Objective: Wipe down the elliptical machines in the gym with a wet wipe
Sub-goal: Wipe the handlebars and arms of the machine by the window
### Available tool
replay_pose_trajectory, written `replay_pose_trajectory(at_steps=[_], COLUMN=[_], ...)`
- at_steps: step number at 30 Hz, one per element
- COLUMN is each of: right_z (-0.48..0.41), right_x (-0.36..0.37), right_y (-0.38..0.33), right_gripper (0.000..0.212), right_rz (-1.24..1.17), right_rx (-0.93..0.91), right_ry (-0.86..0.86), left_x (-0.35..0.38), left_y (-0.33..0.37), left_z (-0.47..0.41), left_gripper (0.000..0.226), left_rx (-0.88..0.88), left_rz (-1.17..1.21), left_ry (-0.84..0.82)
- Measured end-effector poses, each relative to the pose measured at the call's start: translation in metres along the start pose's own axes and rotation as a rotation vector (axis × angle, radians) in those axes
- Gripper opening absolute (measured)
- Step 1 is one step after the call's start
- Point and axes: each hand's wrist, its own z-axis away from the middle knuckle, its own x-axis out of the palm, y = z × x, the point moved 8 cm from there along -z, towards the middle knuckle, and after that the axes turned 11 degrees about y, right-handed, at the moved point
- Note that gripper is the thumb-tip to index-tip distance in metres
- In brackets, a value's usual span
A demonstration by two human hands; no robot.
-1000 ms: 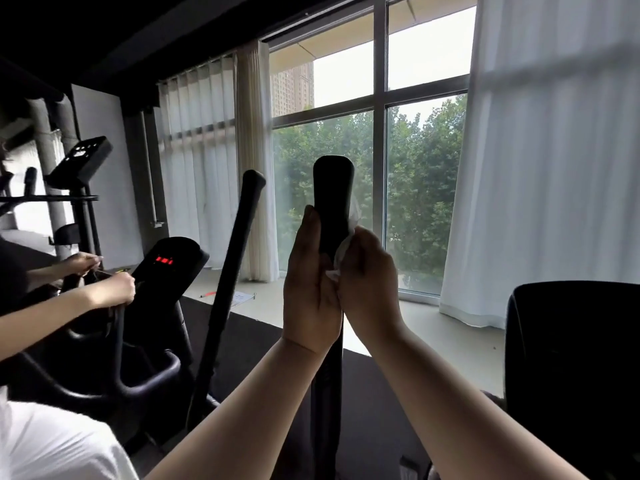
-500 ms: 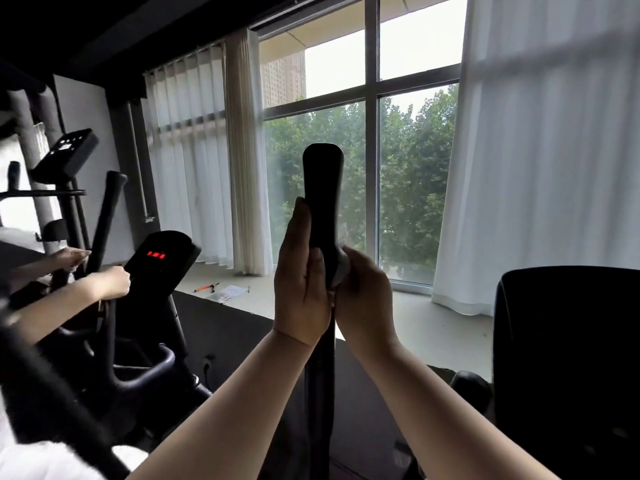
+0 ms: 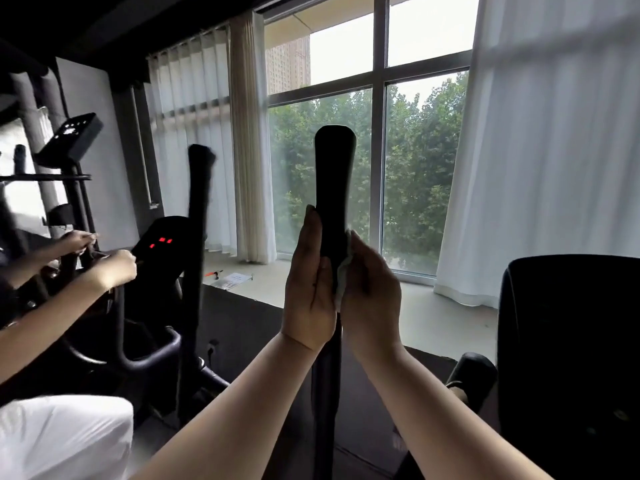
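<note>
At centre frame the left hand (image 3: 310,289) lies flat-fingered against the handle (image 3: 334,174) while the right hand (image 3: 372,296) clasps the wet wipe (image 3: 343,275) (handle top probably left to do).

— What colour is the handle (image 3: 334,188)?
— Plain black from top to bottom, with no marking. The wet wipe (image 3: 343,271) is off-white with a faint grey-green cast.
— And the console (image 3: 162,242) to the left?
— Black, with a few small red lights. The farther console (image 3: 74,136) is black too, dotted with white marks.
— The curtains?
— The sheer curtain (image 3: 554,150) on the right is white, crossed by faint grey bands. The narrow curtain (image 3: 251,140) is cream, in fine vertical pleats.
— Outside?
— Green trees (image 3: 415,174), a tan building (image 3: 289,64) and white sky, all behind a grey window frame (image 3: 378,133).
— Below?
— A pale beige floor (image 3: 433,317), a black mat (image 3: 242,317), and white cloth (image 3: 62,434) in the corner.
</note>
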Motion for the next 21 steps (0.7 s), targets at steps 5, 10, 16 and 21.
replay_pose_trajectory(at_steps=[5,10,16,21], right_z=[0.025,0.024,0.045,0.061], right_x=[-0.005,-0.009,-0.01,-0.017], right_y=[0.018,0.022,0.025,0.047], right_gripper=[0.027,0.029,0.032,0.043], right_rz=[0.059,0.025,0.054,0.034], right_rx=[0.025,0.037,-0.005,0.081], right_ry=[0.015,0.051,0.033,0.031], left_x=[-0.001,0.0,0.0,-0.001], left_y=[-0.003,-0.003,-0.009,-0.008], left_z=[0.008,0.01,0.019,0.025], left_gripper=[0.053,0.054,0.056,0.057], left_rx=[-0.025,-0.031,-0.081,-0.096], left_rz=[0.002,-0.008,0.053,0.023], left_ry=[-0.008,-0.007,-0.051,-0.049])
